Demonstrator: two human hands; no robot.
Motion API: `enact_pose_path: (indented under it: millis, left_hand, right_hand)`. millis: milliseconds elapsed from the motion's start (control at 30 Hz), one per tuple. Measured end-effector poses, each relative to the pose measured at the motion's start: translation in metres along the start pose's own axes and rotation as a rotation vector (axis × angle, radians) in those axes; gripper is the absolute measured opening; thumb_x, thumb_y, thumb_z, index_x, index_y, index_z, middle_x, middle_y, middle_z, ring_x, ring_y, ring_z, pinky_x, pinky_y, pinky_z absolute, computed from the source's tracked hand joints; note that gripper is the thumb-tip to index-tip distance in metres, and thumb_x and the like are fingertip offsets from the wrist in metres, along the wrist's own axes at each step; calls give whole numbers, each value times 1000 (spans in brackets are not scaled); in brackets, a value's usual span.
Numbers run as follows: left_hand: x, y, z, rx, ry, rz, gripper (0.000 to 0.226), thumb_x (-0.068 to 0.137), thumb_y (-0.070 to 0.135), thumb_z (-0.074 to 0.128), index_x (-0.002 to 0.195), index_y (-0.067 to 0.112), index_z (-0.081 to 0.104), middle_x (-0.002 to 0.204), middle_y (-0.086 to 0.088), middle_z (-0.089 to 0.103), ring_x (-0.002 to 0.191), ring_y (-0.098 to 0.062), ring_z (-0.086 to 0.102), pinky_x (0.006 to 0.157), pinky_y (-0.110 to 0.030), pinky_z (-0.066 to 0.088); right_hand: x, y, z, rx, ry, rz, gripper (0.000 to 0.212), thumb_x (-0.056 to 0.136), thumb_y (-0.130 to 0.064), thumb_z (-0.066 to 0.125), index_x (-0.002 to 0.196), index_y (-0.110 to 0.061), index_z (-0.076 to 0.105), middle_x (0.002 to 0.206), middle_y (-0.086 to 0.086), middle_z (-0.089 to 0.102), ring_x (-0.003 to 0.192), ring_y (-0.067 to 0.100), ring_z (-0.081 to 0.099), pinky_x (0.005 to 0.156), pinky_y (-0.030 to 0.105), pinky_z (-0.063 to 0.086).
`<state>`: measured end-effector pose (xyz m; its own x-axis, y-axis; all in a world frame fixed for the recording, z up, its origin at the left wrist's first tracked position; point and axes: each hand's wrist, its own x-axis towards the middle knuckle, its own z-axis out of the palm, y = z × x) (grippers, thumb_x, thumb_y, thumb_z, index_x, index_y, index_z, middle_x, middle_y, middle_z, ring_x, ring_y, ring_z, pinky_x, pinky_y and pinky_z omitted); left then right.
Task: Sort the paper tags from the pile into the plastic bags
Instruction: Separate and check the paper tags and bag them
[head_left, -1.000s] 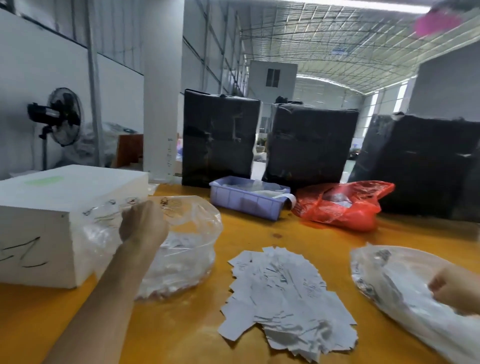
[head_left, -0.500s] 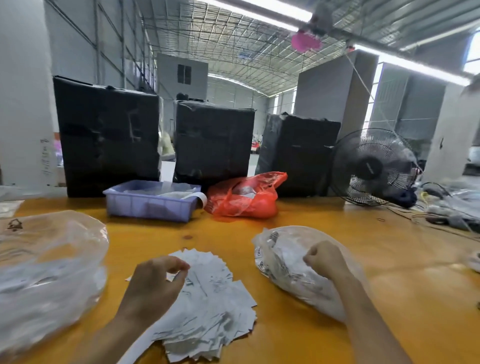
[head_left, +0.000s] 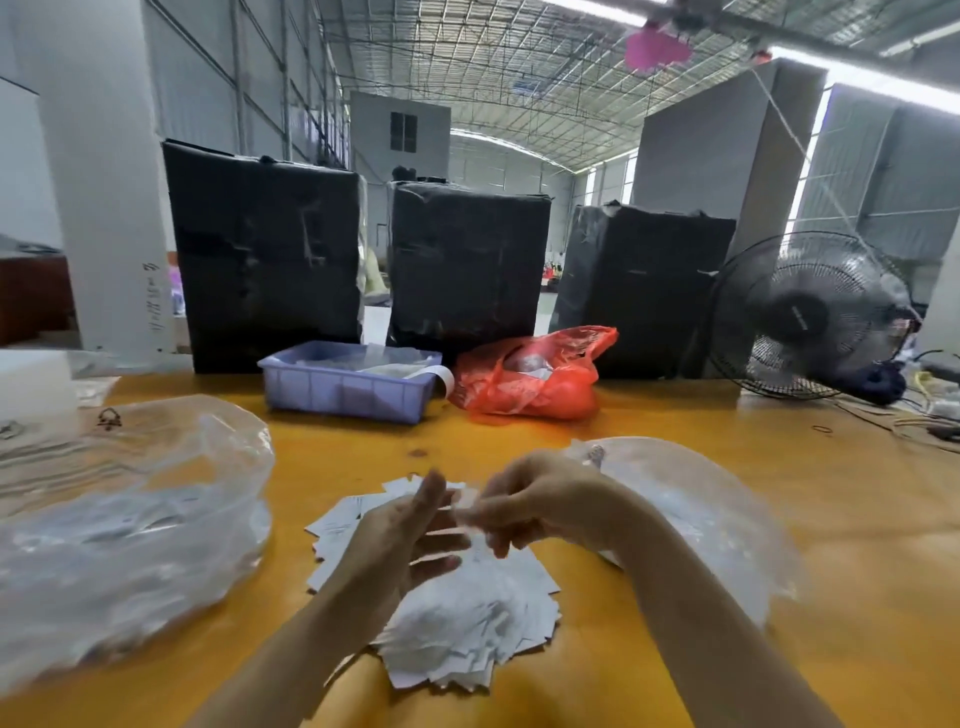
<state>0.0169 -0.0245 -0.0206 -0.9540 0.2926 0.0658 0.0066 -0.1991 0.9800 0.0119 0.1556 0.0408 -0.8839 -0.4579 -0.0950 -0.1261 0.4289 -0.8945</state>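
Observation:
A pile of white paper tags (head_left: 467, 623) lies on the yellow table (head_left: 857, 519) in front of me. A large clear plastic bag (head_left: 119, 519) holding tags sits at the left, and a second clear plastic bag (head_left: 717, 525) lies at the right. Both hands hover together over the pile. My left hand (head_left: 410, 535) has its fingers extended, with a tag between them. My right hand (head_left: 524, 504) pinches a blurred white tag (head_left: 465, 501) with curled fingers, just right of the left hand.
A purple plastic tray (head_left: 343, 387) and a red plastic bag (head_left: 530, 379) stand behind the pile. Three black wrapped boxes (head_left: 467, 265) line the table's far edge. A black fan (head_left: 810, 317) stands at the far right, with cables (head_left: 930, 415). A white foam block (head_left: 31, 379) sits far left.
The right hand left the right bag and came over the pile to meet the left hand. The left hand rose from the pile. The camera view swung slightly left.

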Motion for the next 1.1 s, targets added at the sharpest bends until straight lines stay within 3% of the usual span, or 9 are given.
enact_pose_path:
  millis: [133, 233, 433, 533, 600, 700, 867, 1000, 1100]
  left_hand:
    - [-3, -1, -9, 147, 80, 90, 42, 64, 34, 83, 96, 9, 71, 86, -10, 74, 82, -25, 71, 75, -32, 58]
    - [0, -8, -17, 166, 229, 89, 7, 75, 10, 76, 82, 9, 73, 70, -3, 71, 68, -14, 65, 64, -23, 53]
    - [3, -10, -25, 133, 263, 55, 2, 77, 13, 75, 76, 12, 74, 62, 3, 66, 59, -8, 56, 60, -20, 47]
    - [7, -12, -29, 58, 410, 106, 5, 75, 10, 76, 73, 9, 71, 65, -2, 68, 66, -14, 61, 64, -22, 47]
    - [8, -14, -34, -19, 495, 110, 7, 75, 6, 75, 73, 5, 69, 69, -8, 68, 73, -22, 64, 67, -25, 48]
    - [8, -17, -42, -90, 555, 90, 11, 72, 3, 77, 73, 0, 66, 59, -8, 67, 75, -27, 64, 68, -31, 48]
    - [7, -16, -43, -119, 531, 95, 15, 70, -1, 78, 73, -1, 63, 45, -2, 58, 56, -19, 61, 79, -39, 51]
    - [6, -16, -36, -142, 499, 102, 19, 67, -5, 78, 76, 3, 63, 58, -6, 63, 59, -22, 57, 58, -29, 43]
    - [6, -15, -33, -110, 475, 77, 23, 69, -4, 78, 86, 5, 64, 72, -10, 69, 56, -15, 60, 53, -23, 39]
  right_hand:
    - [15, 7, 24, -83, -35, 45, 14, 78, -9, 74, 87, 1, 69, 72, 7, 68, 64, 10, 65, 61, 19, 48]
    - [20, 10, 30, 8, 107, 39, 17, 76, 0, 74, 89, -5, 64, 73, 9, 68, 62, 12, 66, 57, 17, 48]
    - [31, 15, 38, 81, 317, -54, 21, 79, 0, 71, 95, -5, 60, 70, 8, 72, 60, 13, 67, 53, 18, 48]
    - [38, 25, 33, -215, 590, -127, 14, 85, 1, 59, 98, -3, 62, 82, 11, 73, 66, 17, 67, 56, 21, 50]
    - [41, 36, 30, -430, 653, -134, 19, 87, 2, 52, 101, -3, 64, 91, 12, 72, 79, 22, 67, 69, 29, 54]
    - [45, 51, 34, -617, 561, -59, 27, 91, -2, 50, 115, -4, 62, 111, 11, 68, 102, 23, 62, 86, 31, 49]
    - [51, 63, 40, -559, 408, 67, 59, 84, -15, 69, 138, -12, 46, 136, 7, 52, 120, 18, 50, 79, 15, 33]
    - [52, 68, 35, -584, 445, 7, 60, 80, -8, 74, 135, -8, 50, 122, 7, 53, 101, 15, 50, 65, 4, 37]
    - [49, 70, 28, -698, 396, -57, 54, 82, 4, 65, 132, -13, 54, 131, 3, 48, 120, 18, 45, 88, 9, 35]
